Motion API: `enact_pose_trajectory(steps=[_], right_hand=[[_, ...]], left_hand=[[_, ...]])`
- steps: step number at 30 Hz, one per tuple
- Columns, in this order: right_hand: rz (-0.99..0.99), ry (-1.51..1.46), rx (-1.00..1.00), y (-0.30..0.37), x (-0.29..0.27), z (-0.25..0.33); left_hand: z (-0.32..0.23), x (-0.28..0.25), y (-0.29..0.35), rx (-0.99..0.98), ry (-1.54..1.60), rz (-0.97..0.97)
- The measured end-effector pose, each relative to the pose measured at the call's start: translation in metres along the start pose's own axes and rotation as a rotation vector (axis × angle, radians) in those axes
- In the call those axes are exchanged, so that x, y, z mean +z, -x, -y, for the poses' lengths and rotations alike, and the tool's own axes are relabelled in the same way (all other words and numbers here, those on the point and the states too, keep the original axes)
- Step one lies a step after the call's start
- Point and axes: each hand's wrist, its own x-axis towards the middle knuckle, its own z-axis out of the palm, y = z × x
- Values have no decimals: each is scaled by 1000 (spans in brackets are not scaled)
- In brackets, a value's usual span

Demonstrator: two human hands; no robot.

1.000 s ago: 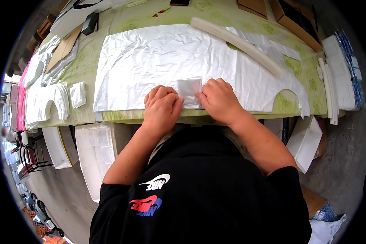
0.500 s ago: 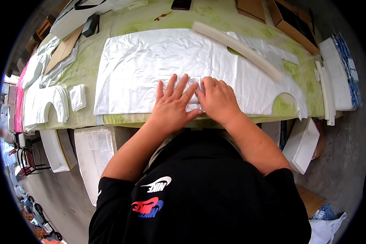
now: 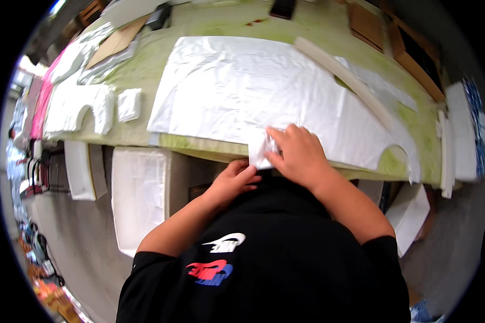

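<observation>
A small folded piece of white plastic film point(image 3: 257, 153) is held at the table's near edge. My right hand point(image 3: 302, 153) grips its right side between thumb and fingers. At its lower left corner is my left hand point(image 3: 233, 182), below the table edge, fingers loosely apart and fingertips touching or very near the film. Beneath and beyond lies a large flat white plastic sheet point(image 3: 215, 91) with a rounded cut-out at its right end, looking like a layer of bags. A long pale bar point(image 3: 345, 78) rests slantwise across it.
On the left lie a folded white packet point(image 3: 129, 105), more white bags point(image 3: 64, 116) and a cardboard piece point(image 3: 116, 46). An open cardboard box point(image 3: 415, 59) stands at the back right. Under the table edge are a white bin point(image 3: 140, 194) and a narrower white box point(image 3: 81, 172).
My hands have moved from pressing on the sheet to the near edge. The small folded film is now lifted in my right hand; my left hand has dropped below the edge. The view has shifted.
</observation>
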Motion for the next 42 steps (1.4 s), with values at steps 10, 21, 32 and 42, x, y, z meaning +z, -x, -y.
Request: enact_pose_trajectory(steps=[10, 21, 32, 42], right_hand=[[0, -1124, 199, 5, 13, 22], [-124, -1164, 231, 11, 25, 10], [-733, -108, -6, 21, -23, -80], [-174, 296, 438, 59, -88, -193]], left_hand=[[0, -6, 6, 513, 120, 22], [-168, -262, 5, 870, -377, -994], [-155, -280, -25, 1267, -1140, -1283], [-124, -47, -50, 1214, -941, -223]])
